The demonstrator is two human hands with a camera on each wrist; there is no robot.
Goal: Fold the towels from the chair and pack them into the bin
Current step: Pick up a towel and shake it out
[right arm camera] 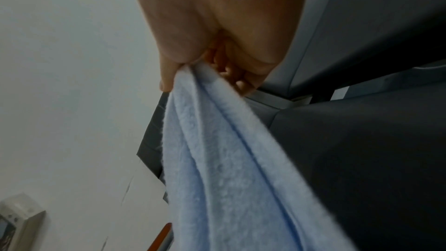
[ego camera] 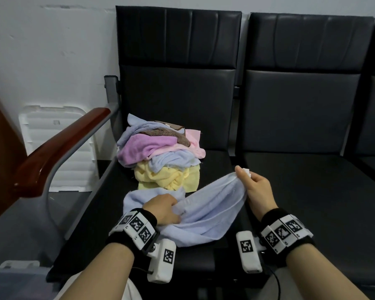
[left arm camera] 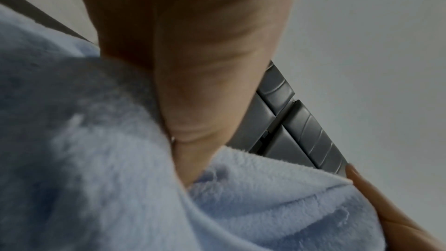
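**One blue towel in two hands, a heap waiting behind**

We count one light blue towel being worked on the seat of the black chair. It lies partly on the seat front and is partly lifted. Our right hand pinches one raised corner of it between thumb and curled fingers, holding that corner above the seat; the right wrist view shows the towel hanging down from that pinch in long folds. Our left hand sits lower, fingers curled into the bunched cloth near the towel's middle edge; in the left wrist view the towel fills the lower frame under the hand.

Behind the blue towel, further back on the same seat, sits one heap of unfolded towels. In it we can make out a yellow one at the bottom, touching the blue towel's far edge, then pale blue, pink, purple and brown ones above. How many lie underneath, we cannot tell.

We see two more black seats to the right, the second only at the frame edge. One wooden armrest stands left of the chair. One clear bin shows at the lower left corner, its inside blurred. Each wrist wears one black band with white marker blocks.
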